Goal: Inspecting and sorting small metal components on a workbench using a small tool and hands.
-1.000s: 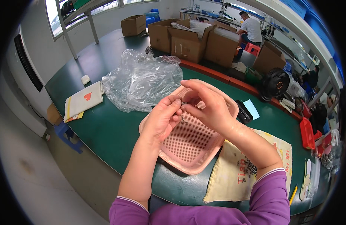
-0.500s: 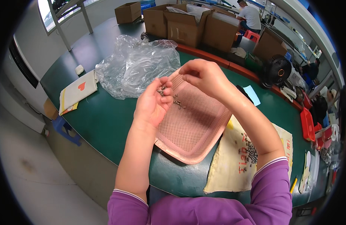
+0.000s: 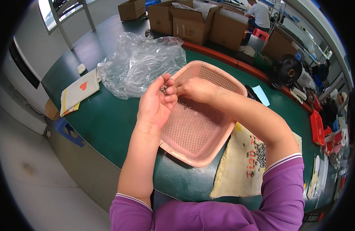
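Observation:
My left hand [image 3: 156, 103] is cupped palm-up over the near left rim of a pink mesh basket [image 3: 193, 134] and holds a few small dark metal parts [image 3: 163, 89] at its fingertips. My right hand [image 3: 195, 89] reaches across the basket and its fingertips pinch at those same parts. Both hands meet above the basket's left side. Whether the right fingers have one of the parts between them is hidden. The basket's mesh floor looks bare.
A crumpled clear plastic bag [image 3: 141, 63] lies left of the basket. A beige cloth [image 3: 245, 163] with several small dark parts lies to the right. A white booklet [image 3: 79, 90] sits far left. Cardboard boxes [image 3: 193, 19], a black fan [image 3: 287, 69] and a seated person [image 3: 260, 13] are beyond the table.
Both hands have dropped lower and shifted left over the basket. The left hand has turned palm-up with the small parts on it; the right hand has closed in on its fingertips.

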`<state>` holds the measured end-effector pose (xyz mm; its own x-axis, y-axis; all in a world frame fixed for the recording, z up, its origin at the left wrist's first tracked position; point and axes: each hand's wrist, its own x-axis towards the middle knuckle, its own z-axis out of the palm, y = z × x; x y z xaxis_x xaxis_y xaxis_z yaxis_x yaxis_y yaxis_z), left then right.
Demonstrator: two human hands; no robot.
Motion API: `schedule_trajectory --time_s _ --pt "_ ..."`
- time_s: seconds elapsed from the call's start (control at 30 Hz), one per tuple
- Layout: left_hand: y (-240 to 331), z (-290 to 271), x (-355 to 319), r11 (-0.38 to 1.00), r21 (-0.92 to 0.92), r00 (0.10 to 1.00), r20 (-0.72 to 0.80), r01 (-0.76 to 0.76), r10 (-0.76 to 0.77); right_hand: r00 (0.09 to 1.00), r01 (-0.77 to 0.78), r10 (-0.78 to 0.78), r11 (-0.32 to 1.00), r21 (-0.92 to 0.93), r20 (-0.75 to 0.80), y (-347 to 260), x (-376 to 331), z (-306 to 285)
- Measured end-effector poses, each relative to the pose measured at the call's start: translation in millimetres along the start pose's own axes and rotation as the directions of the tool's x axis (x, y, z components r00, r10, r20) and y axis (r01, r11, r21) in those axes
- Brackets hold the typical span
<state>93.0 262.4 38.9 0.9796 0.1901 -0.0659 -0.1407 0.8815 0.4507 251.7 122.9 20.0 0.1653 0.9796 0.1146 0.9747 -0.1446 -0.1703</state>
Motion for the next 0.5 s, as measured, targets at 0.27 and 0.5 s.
schedule_trajectory --time_s 0.27,0.5 --pt "1.6 -2.1 1.6 1.000 0.009 1.000 0.016 -0.001 0.001 0.992 -0.102 0.095 0.992 0.081 0.079 8.5 3.2 -7.6" --pt "-0.5 -2.5 3.6 1.000 0.009 1.000 0.014 -0.001 0.001 0.980 -0.178 0.171 0.982 0.065 0.101 8.8 -0.1 -2.6"
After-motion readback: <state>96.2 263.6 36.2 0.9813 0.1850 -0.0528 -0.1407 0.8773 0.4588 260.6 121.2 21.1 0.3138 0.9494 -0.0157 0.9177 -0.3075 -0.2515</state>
